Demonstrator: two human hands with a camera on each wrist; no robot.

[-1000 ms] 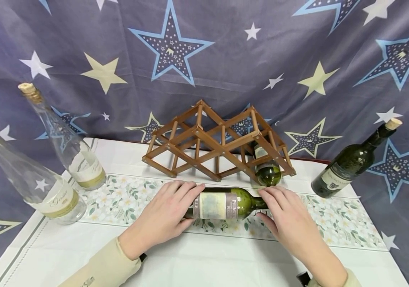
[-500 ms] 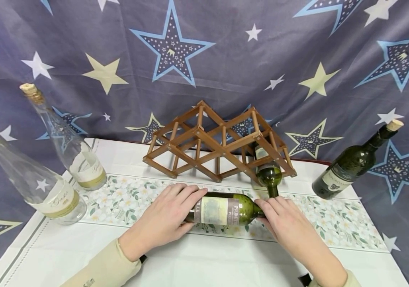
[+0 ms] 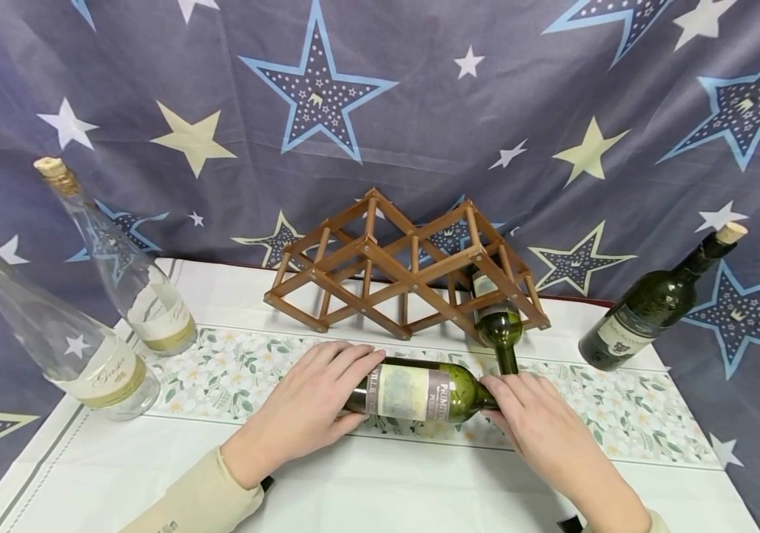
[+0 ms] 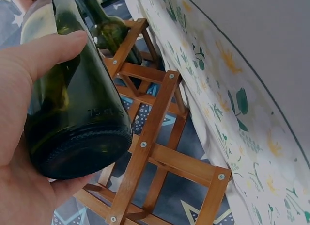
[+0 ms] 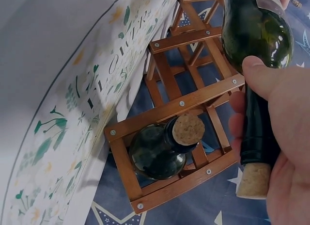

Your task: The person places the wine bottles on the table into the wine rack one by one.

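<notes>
A green wine bottle (image 3: 406,391) with a cream and mauve label lies sideways between both hands, its neck pointing right. My left hand (image 3: 313,392) grips its base end, thumb and fingers round the glass. With thumb and fingers, my right hand (image 3: 539,422) holds the neck; the cork (image 5: 254,180) shows below that hand in the right wrist view. Behind the bottle stands a wooden wine rack (image 3: 414,285). Another green wine bottle (image 3: 501,326) lies in the rack's right lower compartment, neck toward me.
Two clear corked bottles (image 3: 165,314) (image 3: 106,370) stand at the left. At the right stands a dark green corked bottle (image 3: 646,314). A floral runner (image 3: 220,370) crosses the white tablecloth (image 3: 353,481), and a star-patterned curtain (image 3: 419,96) hangs behind the rack.
Both hands have brought the held bottle slightly toward me, uncovering the racked bottle's neck. The right hand has closed further round the held bottle's neck. The rack has not moved.
</notes>
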